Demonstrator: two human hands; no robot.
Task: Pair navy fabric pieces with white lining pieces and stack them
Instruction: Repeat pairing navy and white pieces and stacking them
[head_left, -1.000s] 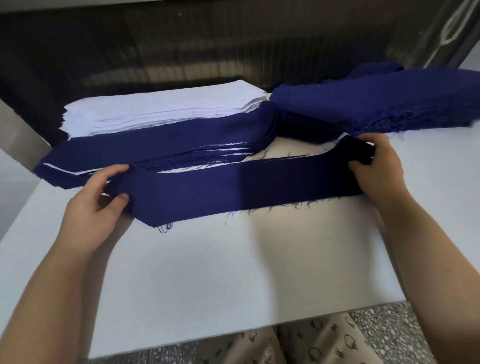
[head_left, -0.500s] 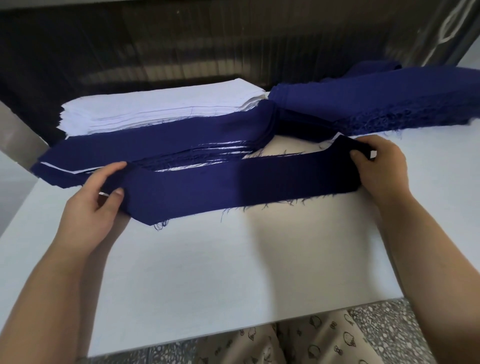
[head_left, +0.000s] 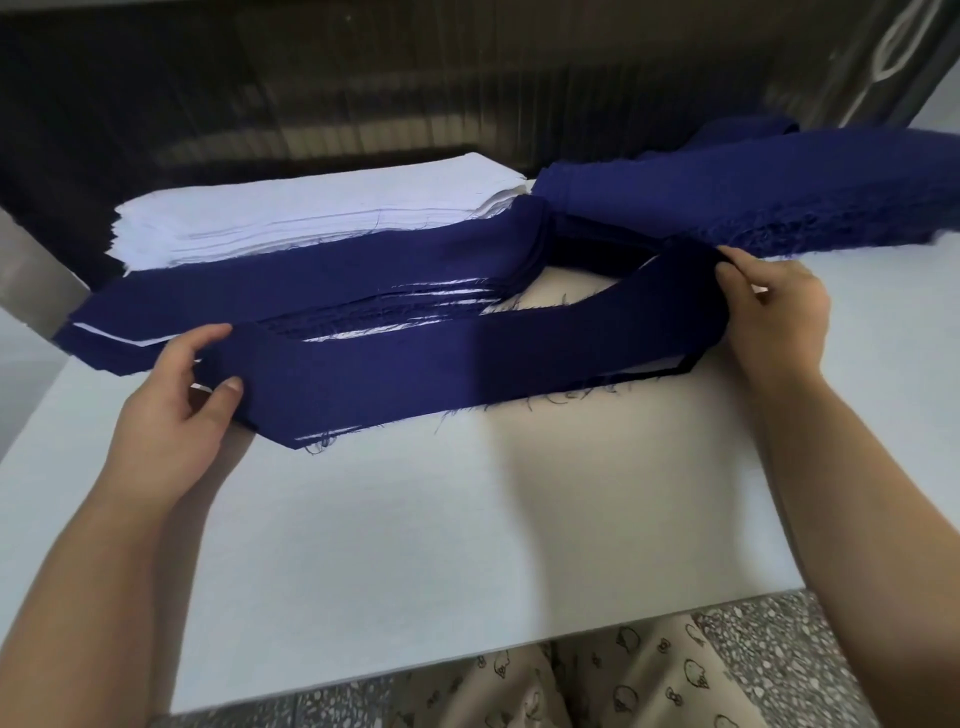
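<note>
Left hand (head_left: 176, 395) and right hand (head_left: 769, 312) pinched the navy strip (head_left: 467, 374) by its ends. Its frayed edge could well have snagged the stack (head_left: 311, 280), skewing pairs.

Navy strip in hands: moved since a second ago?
Yes, slightly: the navy strip has its right end nearer the paired stack, narrowing the table gap; left end roughly unchanged.

I get a single wide-angle view, worn on the person's head, looking forward and down across the desk (head_left: 467, 545) from its near edge toward its far edge. It sits close, with the near edge running low across the frame.
</note>
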